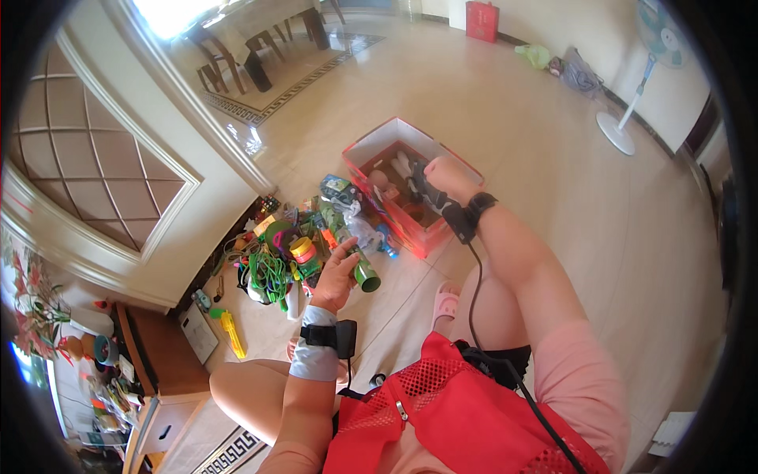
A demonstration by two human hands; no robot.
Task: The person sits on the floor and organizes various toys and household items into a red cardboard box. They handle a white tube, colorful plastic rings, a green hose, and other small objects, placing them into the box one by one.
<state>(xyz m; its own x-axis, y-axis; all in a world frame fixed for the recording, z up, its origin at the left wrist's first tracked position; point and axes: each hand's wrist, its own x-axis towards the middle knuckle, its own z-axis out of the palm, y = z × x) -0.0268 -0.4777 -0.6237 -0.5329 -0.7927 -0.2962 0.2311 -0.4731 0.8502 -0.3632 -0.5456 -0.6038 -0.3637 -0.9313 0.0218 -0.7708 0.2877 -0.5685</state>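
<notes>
My left hand [334, 279] has its fingers around a green cylindrical tube [367, 277], whose open end faces me. The tube rests over a pile of toys, beside an orange toy part [328, 238]. My right hand [453, 178] reaches into an open red cardboard box [420, 242], its fingers curled and partly hidden. A dark grey object [427, 185] lies right against it; whether the hand grips it is unclear. Inside the box are pale, rounded things [379, 179], blurred. A clear plastic bag [362, 230] lies between the pile and the box.
Green cord [269, 277] and a yellow-lidded jar [302, 250] sit in the pile. A yellow toy [232, 335] lies nearer the wooden cabinet [160, 343]. A panelled door [219, 195] borders the pile. Farther off stand a fan [636, 101] and a red bag [482, 22].
</notes>
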